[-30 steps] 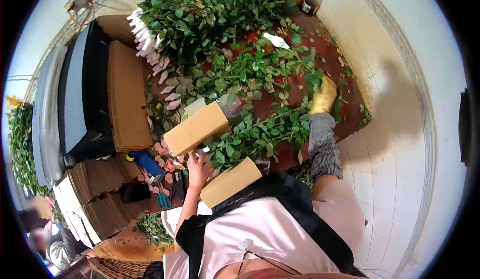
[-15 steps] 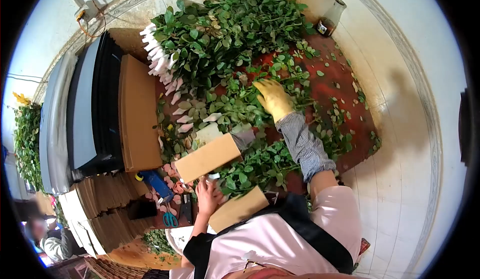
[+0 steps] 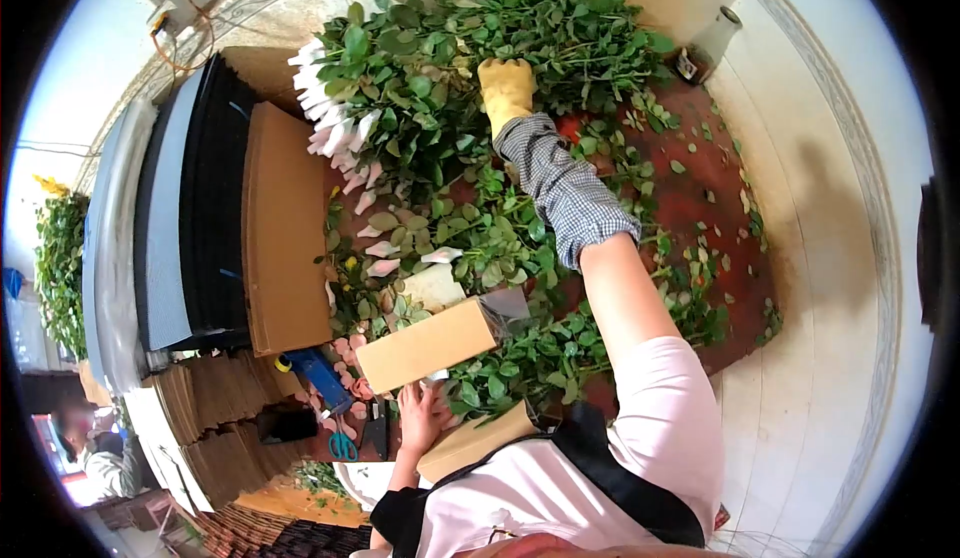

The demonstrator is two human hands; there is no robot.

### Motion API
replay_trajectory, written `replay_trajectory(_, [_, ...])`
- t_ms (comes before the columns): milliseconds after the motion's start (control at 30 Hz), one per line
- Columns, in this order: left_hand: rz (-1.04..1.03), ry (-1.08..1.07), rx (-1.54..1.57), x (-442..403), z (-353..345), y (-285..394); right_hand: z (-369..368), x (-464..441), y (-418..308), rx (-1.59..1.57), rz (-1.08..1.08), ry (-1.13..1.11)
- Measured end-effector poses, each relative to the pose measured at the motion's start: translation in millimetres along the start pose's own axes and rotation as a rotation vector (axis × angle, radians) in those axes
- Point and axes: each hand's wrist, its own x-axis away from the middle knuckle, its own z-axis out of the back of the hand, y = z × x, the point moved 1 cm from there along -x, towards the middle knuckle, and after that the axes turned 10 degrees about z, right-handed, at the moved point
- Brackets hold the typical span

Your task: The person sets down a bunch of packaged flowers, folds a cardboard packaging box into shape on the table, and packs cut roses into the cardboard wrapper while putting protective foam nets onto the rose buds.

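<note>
My right hand [image 3: 506, 88], in a yellow rubber glove with a checked sleeve, reaches into the big pile of leafy roses [image 3: 420, 68] at the back. Its fingers curl round stems, largely hidden by leaves. The pile's pale buds [image 3: 335, 123], which look sleeved, point left. Nearer me, my bare left hand [image 3: 420, 420] has its fingers bent over pale rose heads beside a bunch of green stems [image 3: 515, 368]. A cardboard piece [image 3: 430, 343] lies just beyond that hand, and another cardboard piece [image 3: 480, 438] is against my apron.
Cardboard sheets [image 3: 285, 228] and stacked cartons [image 3: 215, 398] stand left. Teal scissors [image 3: 343, 445], a black stapler-like tool [image 3: 375, 430] and a blue tape dispenser [image 3: 318, 378] lie near my left hand. A glass bottle [image 3: 708, 48] stands back right. Another person [image 3: 105, 458] is far left.
My right hand has moved away from me and slightly left, from the loose stems mid-table into the big rose pile, its fingers now curled. My left hand has stayed about where it was.
</note>
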Motion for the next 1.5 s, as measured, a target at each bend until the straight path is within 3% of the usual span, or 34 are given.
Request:
replay_trajectory(100, [-0.024,0.008,-0.009,-1,-6,-7,-2,9,10,-0.042,0.084,-0.008])
replay_trajectory(200, [-0.037,0.021,-0.011,0,-3,-2,31,19,29,-0.205,0.024,0.088])
replay_trajectory(267, [-0.049,0.050,-0.004,-1,-2,-1,15,38,37,-0.382,0.047,0.575])
replay_trajectory(300, [-0.060,0.060,-0.010,-1,-3,-3,51,67,34,-0.302,-0.010,0.292])
replay_trajectory(367, [-0.050,0.076,0.003,0,-3,-1,49,134,32,-0.460,0.024,0.343])
replay_trajectory(400, [-0.050,0.084,0.009,0,-3,-1,69,177,33,-0.686,-0.016,0.251])
replay_trajectory(433, [-0.049,0.082,0.016,0,-5,-4,65,220,35,-1.017,-0.101,0.309])
replay_trajectory(467, [-0.049,0.084,0.025,0,-6,-5,40,258,53,-0.903,-0.267,0.276])
replay_trajectory(500, [-0.053,0.094,0.029,0,-6,-5,37,304,73,-1.529,-0.460,0.375])
replay_trajectory(533, [-0.059,0.102,0.031,1,-6,-5,1,352,114,-1.601,-0.613,0.558])
replay_trajectory(567, [-0.055,0.099,0.048,1,-8,-7,37,396,145,-1.340,-0.847,0.468])
replay_trajectory(600, [-0.066,0.106,0.035,2,-8,-7,25,453,179,-1.218,-1.071,0.589])
replay_trajectory(633, [-0.057,0.103,0.047,3,-8,-7,-8,547,209,-1.081,-1.157,0.754])
replay_trajectory(700, [-0.067,0.121,0.059,2,-11,-9,-27,679,231,-0.633,-1.498,0.767])
replay_trajectory(800, [-0.079,0.145,0.062,3,-13,-9,-28,733,207,-0.223,-1.805,0.641])
replay_trajectory(867, [-0.077,0.151,0.068,2,-14,-10,-28,690,198,-0.167,-1.633,0.674])
replay_trajectory(933, [-0.080,0.138,0.056,0,-12,-8,-22,603,189,-0.305,-1.258,0.792])
replay_trajectory(967, [-0.071,0.125,0.049,2,-12,-9,19,528,165,-0.592,-1.056,0.822])
replay_trajectory(1000, [-0.059,0.128,0.046,2,-12,-9,8,478,161,-0.705,-0.868,0.784])
replay_trajectory(1033, [-0.059,0.111,0.048,2,-11,-9,-16,426,152,-1.056,-0.866,0.803])
replay_trajectory(1067, [-0.059,0.095,0.050,2,-11,-9,20,365,119,-0.950,-0.620,0.725])
replay_trajectory(1100, [-0.050,0.088,0.047,1,-8,-7,37,313,99,-0.986,-0.507,0.547])
replay_trajectory(1167, [-0.045,0.083,0.041,1,1,2,53,217,59,-0.718,0.055,0.573])
replay_trajectory(1200, [-0.036,0.076,0.047,0,4,4,48,173,40,-0.581,0.211,0.575])
replay_trajectory(1267, [-0.036,0.076,0.050,-1,1,1,43,96,14,-0.289,0.364,0.573])
replay_trajectory(1333, [-0.011,0.057,0.044,0,3,3,4,32,3,0.092,0.245,0.433])
replay_trajectory(1400, [-0.020,0.072,0.044,-1,0,0,-17,0,1,0.167,0.249,0.432])
replay_trajectory(1500, [-0.013,0.086,0.042,2,-2,0,1,-6,-7,0.111,0.153,0.232])
